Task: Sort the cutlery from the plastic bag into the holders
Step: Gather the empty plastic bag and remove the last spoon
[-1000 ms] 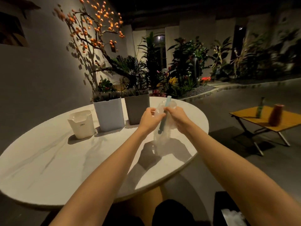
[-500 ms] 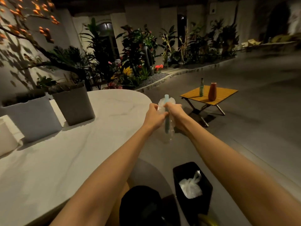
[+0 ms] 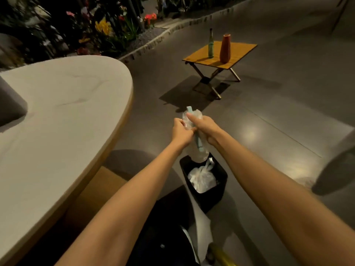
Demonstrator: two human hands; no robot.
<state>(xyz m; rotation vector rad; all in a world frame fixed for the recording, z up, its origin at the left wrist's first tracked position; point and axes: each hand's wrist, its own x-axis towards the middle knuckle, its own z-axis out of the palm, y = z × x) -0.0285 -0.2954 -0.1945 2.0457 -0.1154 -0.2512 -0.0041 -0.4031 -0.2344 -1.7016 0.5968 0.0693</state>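
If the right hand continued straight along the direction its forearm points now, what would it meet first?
The right hand points up-left in the head view, and it already grips the clear plastic bag with the light-blue cutlery handle inside. Past those, probably only bare floor short of the folding table; depth is unclear.

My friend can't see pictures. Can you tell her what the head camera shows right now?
Two hands, left hand and right hand, grip a clear plastic bag with a light blue utensil inside, above a black bin on the floor. A white table is to the left.
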